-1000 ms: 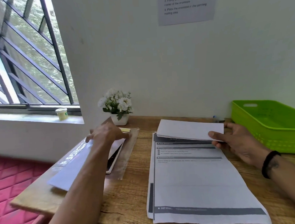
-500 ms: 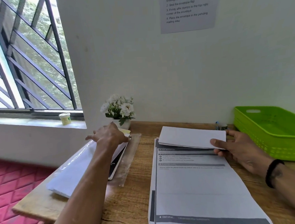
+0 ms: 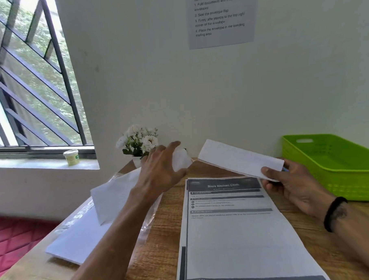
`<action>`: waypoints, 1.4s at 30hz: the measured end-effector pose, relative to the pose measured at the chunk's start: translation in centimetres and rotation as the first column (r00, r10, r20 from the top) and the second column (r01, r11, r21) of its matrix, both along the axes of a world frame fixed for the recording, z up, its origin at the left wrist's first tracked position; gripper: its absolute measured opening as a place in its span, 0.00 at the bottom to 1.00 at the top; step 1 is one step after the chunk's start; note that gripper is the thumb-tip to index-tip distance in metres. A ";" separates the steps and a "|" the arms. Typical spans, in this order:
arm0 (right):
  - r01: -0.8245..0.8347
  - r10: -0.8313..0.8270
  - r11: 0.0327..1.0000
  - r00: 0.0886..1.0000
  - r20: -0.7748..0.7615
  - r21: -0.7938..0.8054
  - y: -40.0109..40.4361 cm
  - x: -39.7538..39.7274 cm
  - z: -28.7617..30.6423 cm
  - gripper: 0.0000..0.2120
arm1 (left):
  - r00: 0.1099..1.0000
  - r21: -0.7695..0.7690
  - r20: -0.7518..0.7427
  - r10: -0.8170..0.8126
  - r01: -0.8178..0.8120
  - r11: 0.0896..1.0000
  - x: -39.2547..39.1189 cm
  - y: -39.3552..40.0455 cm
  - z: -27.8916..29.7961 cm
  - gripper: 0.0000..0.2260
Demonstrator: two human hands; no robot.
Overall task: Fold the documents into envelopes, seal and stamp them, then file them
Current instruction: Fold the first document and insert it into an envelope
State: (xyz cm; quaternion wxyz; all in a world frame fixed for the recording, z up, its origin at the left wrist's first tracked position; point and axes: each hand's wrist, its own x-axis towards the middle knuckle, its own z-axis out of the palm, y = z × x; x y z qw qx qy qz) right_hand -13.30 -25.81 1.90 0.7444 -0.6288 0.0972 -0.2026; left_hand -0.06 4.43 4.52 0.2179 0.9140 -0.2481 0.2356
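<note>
Left hand lifts blurred envelope — grip hidden.

The tray was lime green, the tabletop grained brown wood, the flowers white, and the floor beside the tabletop quilted red.

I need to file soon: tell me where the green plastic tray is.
In the head view, the green plastic tray sits at the wooden desk's far right, against the wall, just beyond the right hand.
</note>
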 end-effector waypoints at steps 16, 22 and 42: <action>0.176 -0.156 0.954 0.983 0.099 -0.244 -1.2 -0.6 0.5 0.10 | 0.943 -0.023 0.198 -0.268 0.277 0.960 -0.2 -1.6 -1.1 0.47; 0.132 -0.113 0.912 0.991 0.071 -0.388 -1.4 -0.9 0.8 0.09 | 0.937 0.047 0.185 -0.296 0.293 0.955 0.4 -1.4 -1.6 0.45; -0.029 -0.014 0.869 0.996 -0.083 -0.494 -3.1 -1.4 1.4 0.09 | 0.918 0.178 0.000 -0.398 0.391 0.903 0.6 -1.6 -2.2 0.51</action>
